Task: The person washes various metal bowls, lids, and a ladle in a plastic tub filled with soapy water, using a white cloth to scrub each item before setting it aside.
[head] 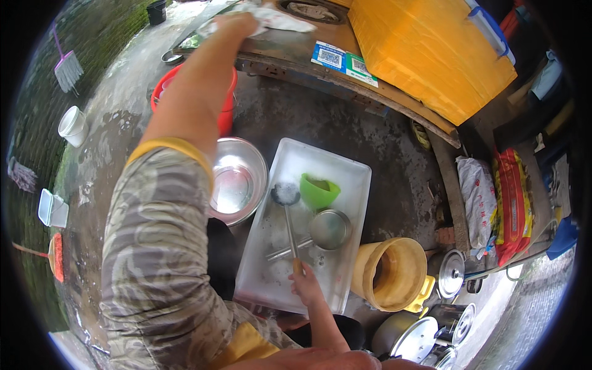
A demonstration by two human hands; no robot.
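Note:
My left hand [240, 23] reaches far out to the wooden tabletop and grips a white cloth [284, 21] lying there. Below, my right hand [306, 286] is closed around the wooden handle end of a metal ladle [291, 226]. The ladle's dark head, with foam on it, rests in a shallow white plastic tub [358, 185]. A green plastic scoop or bowl [319, 192] sits tilted beside that head. Right of the ladle lies a round metal dipper [330, 230], its long handle crossing under the ladle's shaft. Cloudy water appears to cover part of the tub's bottom.
A metal basin [236, 180] stands left of the tub, a red bucket [226, 115] beyond it. To the right are a yellowish bucket [397, 273] and several lidded pots [451, 273]. The wooden table [296, 53] carries a large yellow box [430, 55] and printed code cards [344, 62].

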